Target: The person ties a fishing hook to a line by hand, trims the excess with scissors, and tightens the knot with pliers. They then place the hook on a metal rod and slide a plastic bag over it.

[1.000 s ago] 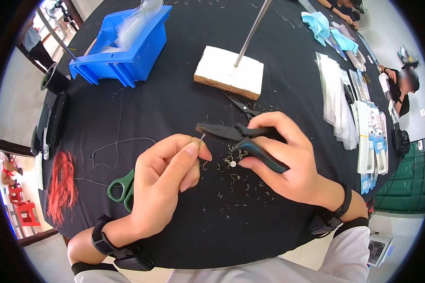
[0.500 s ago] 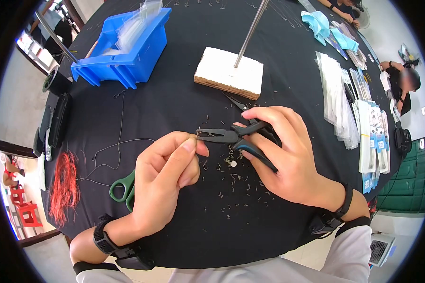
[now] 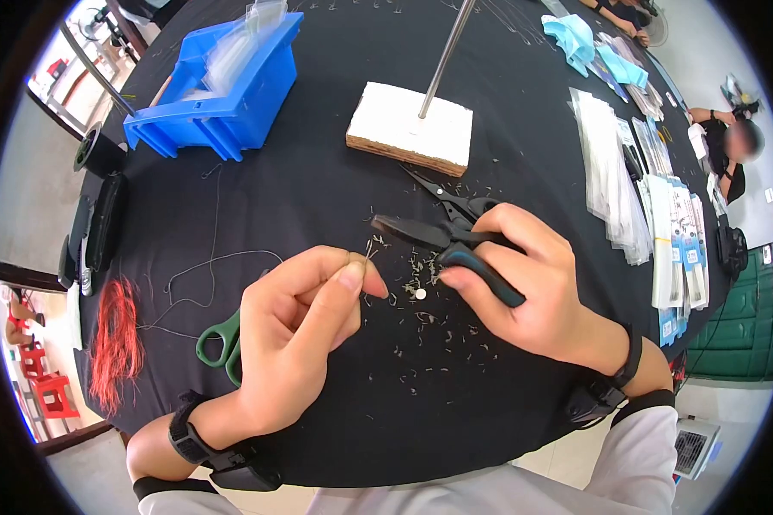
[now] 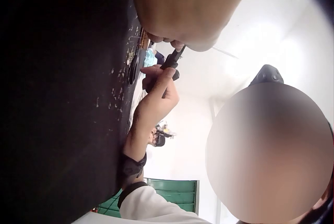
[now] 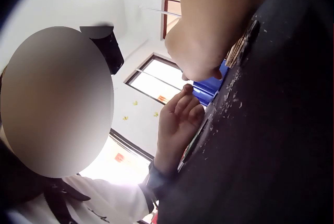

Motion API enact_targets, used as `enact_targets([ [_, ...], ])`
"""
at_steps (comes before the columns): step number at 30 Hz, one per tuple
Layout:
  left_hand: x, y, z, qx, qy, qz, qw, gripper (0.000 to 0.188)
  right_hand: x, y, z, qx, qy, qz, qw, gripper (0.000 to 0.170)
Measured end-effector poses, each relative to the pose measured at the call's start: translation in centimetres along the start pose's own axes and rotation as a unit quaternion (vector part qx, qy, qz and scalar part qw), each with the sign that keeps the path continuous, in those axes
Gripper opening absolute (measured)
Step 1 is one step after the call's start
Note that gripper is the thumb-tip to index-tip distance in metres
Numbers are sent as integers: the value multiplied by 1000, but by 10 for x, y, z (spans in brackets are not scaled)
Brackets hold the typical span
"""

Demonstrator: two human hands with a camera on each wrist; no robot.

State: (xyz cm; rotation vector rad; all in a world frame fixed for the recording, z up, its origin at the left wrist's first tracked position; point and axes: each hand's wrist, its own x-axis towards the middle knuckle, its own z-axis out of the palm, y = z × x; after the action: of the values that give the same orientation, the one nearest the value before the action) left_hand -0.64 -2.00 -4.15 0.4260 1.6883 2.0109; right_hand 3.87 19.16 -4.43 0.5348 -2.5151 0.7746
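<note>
My left hand [image 3: 292, 335] pinches a thin wire-like piece [image 3: 369, 250] between thumb and forefinger, its tip sticking up from the fingertips. What the rest of that piece looks like is hidden inside the fingers. In my right hand [image 3: 537, 300] is a pair of long-nose pliers [image 3: 416, 231] with dark handles, the nose pointing left just above and right of the pinched piece. The pliers [image 4: 174, 58] also show in the left wrist view. In the right wrist view, my left hand [image 5: 180, 125] appears with curled fingers.
Small clippings and a white disc [image 3: 421, 294] lie below the pliers. Green-handled scissors [image 3: 208, 347] are partly under my left hand; black scissors [image 3: 438, 191] lie behind. Red threads [image 3: 116, 343], a blue bin [image 3: 270, 94], a white block with a rod [image 3: 404, 129] and plastic sleeves [image 3: 605, 163] stand around.
The pliers came down to the left fingertips at the thin piece half a second ago, then drew back up and to the right. The left hand kept its pinch nearly in place.
</note>
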Motion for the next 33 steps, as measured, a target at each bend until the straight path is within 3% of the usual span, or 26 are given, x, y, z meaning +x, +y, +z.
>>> enact_targets([
  [7,3,1,2,-27,34,-11,999,21,5,2,5,34,-7,4,999,18],
  [18,5,-3,-1,-106,14,-31,994,23,7,-3,-1,-35,-74,34,996,52],
  [27,4,-1,0,-97,3,-26,995,23,6,-3,1,-81,-46,0,996,48],
  [33,4,-2,-1,-97,-6,-26,995,24,4,0,1,-82,-47,-21,995,34],
])
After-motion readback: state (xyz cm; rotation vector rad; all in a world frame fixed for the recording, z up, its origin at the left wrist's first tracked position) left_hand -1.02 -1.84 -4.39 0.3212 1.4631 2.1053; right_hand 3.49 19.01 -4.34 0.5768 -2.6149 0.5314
